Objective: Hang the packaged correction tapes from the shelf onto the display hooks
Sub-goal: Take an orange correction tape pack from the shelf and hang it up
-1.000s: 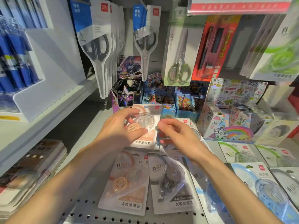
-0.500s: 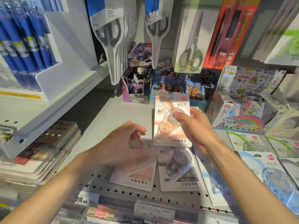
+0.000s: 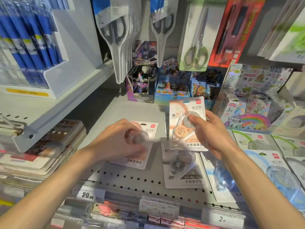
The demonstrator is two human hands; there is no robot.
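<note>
My right hand (image 3: pixel 209 134) pinches an orange packaged correction tape (image 3: pixel 183 116) and holds it upright above the shelf (image 3: pixel 128 182). My left hand (image 3: pixel 115 142) curls round the blister of a second orange pack (image 3: pixel 145 156), which lies at the shelf's front; the hand is blurred. A grey correction tape pack (image 3: pixel 183 169) lies flat just below the raised one. Blue packs (image 3: pixel 277 171) and green packs (image 3: pixel 250 141) lie to the right. No bare display hook is visible.
Packaged scissors (image 3: pixel 115 33) hang in rows above, with green-handled scissors (image 3: pixel 196 43) and a red pack (image 3: pixel 234 30) beside them. Card boxes (image 3: pixel 142 85) and a rainbow toy box (image 3: pixel 247 116) stand at the back. Notebooks (image 3: pixel 49 146) are stacked left. Price tags (image 3: pixel 92 194) line the edge.
My right hand has taken the orange pack from the left hand and raised it upright. My left hand dropped onto the other orange pack. The camera tilted down.
</note>
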